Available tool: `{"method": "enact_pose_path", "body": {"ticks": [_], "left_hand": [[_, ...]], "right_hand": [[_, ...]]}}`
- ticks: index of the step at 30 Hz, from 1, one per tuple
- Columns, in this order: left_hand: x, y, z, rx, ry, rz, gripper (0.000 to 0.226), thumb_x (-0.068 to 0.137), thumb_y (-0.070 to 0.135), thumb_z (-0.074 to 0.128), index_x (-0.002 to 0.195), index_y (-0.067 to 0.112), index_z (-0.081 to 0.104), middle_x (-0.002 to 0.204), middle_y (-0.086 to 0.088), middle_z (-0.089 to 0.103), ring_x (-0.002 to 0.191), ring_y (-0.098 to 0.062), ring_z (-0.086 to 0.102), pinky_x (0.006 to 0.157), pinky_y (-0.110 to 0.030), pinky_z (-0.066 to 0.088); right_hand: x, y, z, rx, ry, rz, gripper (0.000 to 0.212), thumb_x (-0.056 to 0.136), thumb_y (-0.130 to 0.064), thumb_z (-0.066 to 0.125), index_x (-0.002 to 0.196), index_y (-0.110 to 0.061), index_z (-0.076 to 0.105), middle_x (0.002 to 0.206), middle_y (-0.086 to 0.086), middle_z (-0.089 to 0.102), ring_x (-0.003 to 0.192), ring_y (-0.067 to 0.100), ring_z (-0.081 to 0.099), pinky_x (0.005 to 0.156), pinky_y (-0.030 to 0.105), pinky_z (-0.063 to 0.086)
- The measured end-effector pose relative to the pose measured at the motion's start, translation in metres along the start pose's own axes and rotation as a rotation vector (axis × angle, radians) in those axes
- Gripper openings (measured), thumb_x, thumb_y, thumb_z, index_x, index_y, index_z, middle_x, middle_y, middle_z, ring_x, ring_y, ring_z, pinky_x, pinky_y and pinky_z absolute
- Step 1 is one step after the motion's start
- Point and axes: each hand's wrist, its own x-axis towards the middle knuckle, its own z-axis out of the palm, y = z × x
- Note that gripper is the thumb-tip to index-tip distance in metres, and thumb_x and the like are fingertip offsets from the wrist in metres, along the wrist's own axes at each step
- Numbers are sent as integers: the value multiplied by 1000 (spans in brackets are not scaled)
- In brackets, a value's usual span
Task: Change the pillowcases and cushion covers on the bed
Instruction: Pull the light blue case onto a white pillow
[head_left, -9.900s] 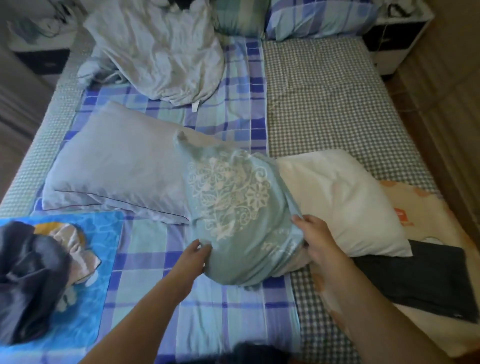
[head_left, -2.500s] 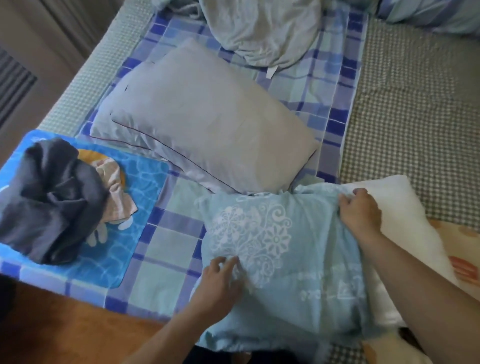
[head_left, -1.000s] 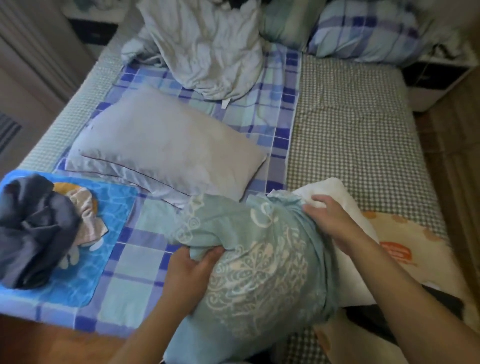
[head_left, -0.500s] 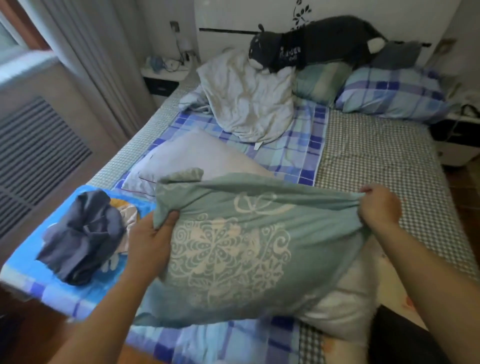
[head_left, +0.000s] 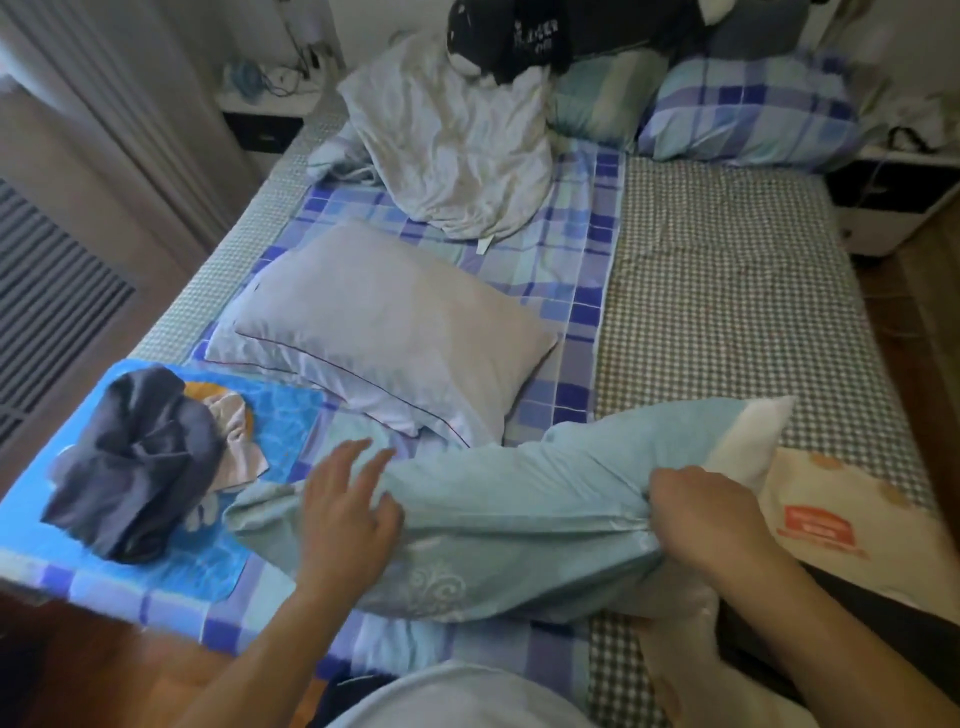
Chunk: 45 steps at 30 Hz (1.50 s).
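The bed (head_left: 727, 291) fills most of the view, its left half under a blue plaid sheet (head_left: 566, 249) and its right half under a small grey check sheet (head_left: 737, 322). At the head end a crumpled white duvet (head_left: 457, 140) is heaped left of centre, with a dark plush toy (head_left: 514, 39) behind it and a blue plaid pillow (head_left: 748, 109) in the right corner. A large pale grey pillow (head_left: 384, 327) lies across the plaid half, towards the left edge.

Along the foot edge lies the pillow in the light blue pillowcase (head_left: 519, 519), stretched sideways from near the left side to past the middle seam. A white corner of the pillow (head_left: 753, 441) sticks out of the case at its right end, over the check sheet. The right hand (head_left: 711, 519) bunches the fabric of the case in a tight grip close to that open end, fingers curled into the cloth. The left hand (head_left: 348, 509) is spread wide, fingers straight, lying on the left part of the case and holding nothing.

In the left foot corner a bright blue mat (head_left: 275, 421) carries a bundle of dark cloth (head_left: 130, 462). Near the right foot corner a cream cover (head_left: 852, 525) with an orange print lies flat, just beside the white pillow corner.
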Motion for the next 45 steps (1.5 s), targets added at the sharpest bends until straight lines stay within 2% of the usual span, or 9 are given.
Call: {"method": "enact_pose_path", "body": {"ticks": [3,10,14,18,22,26,33,41,45], "left_hand": [[-12,11,23,140,-478,90,59,94,68,31,130,33,62,122,10,66,116,-19,60,106,-36,34],[-37,-19,20,268,-451,304,58,82,70,56,126,32,61,114,10,66,98,-19,66,88,-37,51],[-33,-26,12,319,-549,234,53,77,68,52,118,35,60,108,12,69,97,-19,69,84,-38,53],[-46,-48,2,431,-593,158,84,62,78,59,135,37,53,124,6,64,110,-24,65,94,-46,50],[-52,-73,-2,583,-687,-5,103,42,55,89,132,30,47,108,-4,65,97,-30,67,83,-49,51],[-18,-46,-24,518,-650,-1,33,78,34,60,107,26,48,101,0,66,100,-28,67,74,-38,47],[62,-29,-84,366,-821,125,40,79,49,54,117,35,59,116,7,68,114,-25,63,89,-35,49],[-73,-61,30,315,-1482,-86,63,96,26,59,153,25,33,154,-4,41,139,-22,43,108,-20,34],[-80,-38,51,75,-1159,-154,60,98,31,57,153,32,34,144,-4,50,130,-22,50,109,-27,37]], "right_hand": [[8,-11,-24,-80,-70,-41,33,92,-26,62,125,-21,61,118,1,62,105,21,61,78,31,42],[85,32,-28,-156,-151,238,67,87,-57,42,146,-26,46,150,1,46,138,27,40,116,48,27],[90,-11,-28,-108,221,-261,72,86,-62,52,149,-28,38,157,9,31,144,35,23,118,52,21],[106,-11,12,-192,-103,-392,123,70,-77,65,160,-29,-4,167,7,6,153,35,3,122,56,-3],[89,2,51,-181,201,-382,66,90,-43,58,149,-26,34,132,3,56,123,23,51,113,43,31],[73,18,39,87,333,-395,17,89,-28,55,106,-30,55,102,-4,67,94,19,63,87,36,47],[9,50,-11,139,910,-343,14,69,-28,67,76,-20,59,64,4,63,56,30,61,58,36,43],[-22,-2,174,350,-505,-243,17,87,-37,65,89,-20,67,81,-3,60,94,28,68,67,29,45],[26,11,176,664,30,178,36,95,-46,54,116,-18,59,116,8,60,112,31,57,89,38,46]]}}
